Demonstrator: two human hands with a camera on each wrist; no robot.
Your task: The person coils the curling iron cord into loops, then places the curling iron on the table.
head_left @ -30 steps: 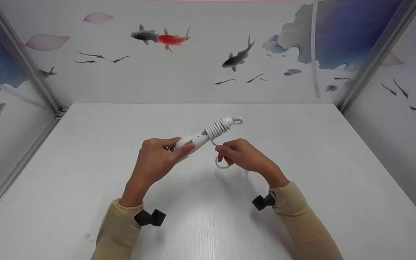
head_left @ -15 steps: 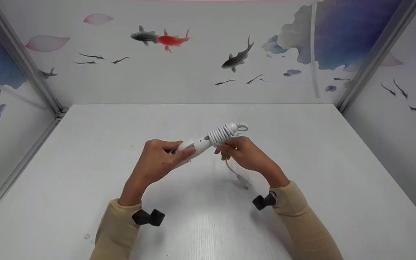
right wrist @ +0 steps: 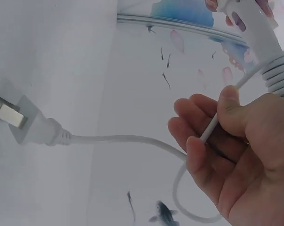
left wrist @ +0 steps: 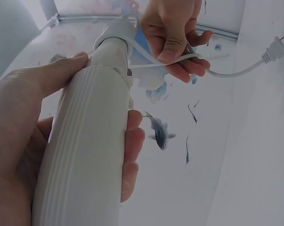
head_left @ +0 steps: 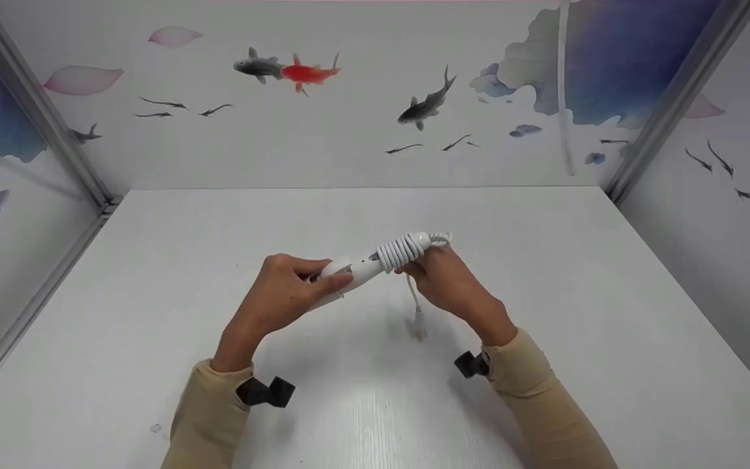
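My left hand [head_left: 280, 286] grips a white hair-styling iron [head_left: 367, 269] by its wider body, thumb along the top; in the left wrist view the ribbed body [left wrist: 87, 155] fills the palm. The iron is held above the table, its handle slanting up to the right. Several turns of white cord [head_left: 401, 253] are wrapped around the handle, up by the cord-exit end. My right hand [head_left: 450, 283] is close beside these turns, pinching the cord's free length [right wrist: 210, 127] between thumb and fingers. Below that hand dangles the two-pin plug [right wrist: 38, 125], past a loose loop.
A white table [head_left: 375, 417] lies under both hands. White panels [head_left: 349, 143] printed with fish and petals stand behind and at both sides, with metal posts [head_left: 681, 104] at the corners. Black wrist cameras [head_left: 267, 392] sit at the sleeve cuffs.
The wrapped end of the iron has come down and slightly right. My right hand has passed the cord under the handle and moved up to its far end; the plug now hangs below.
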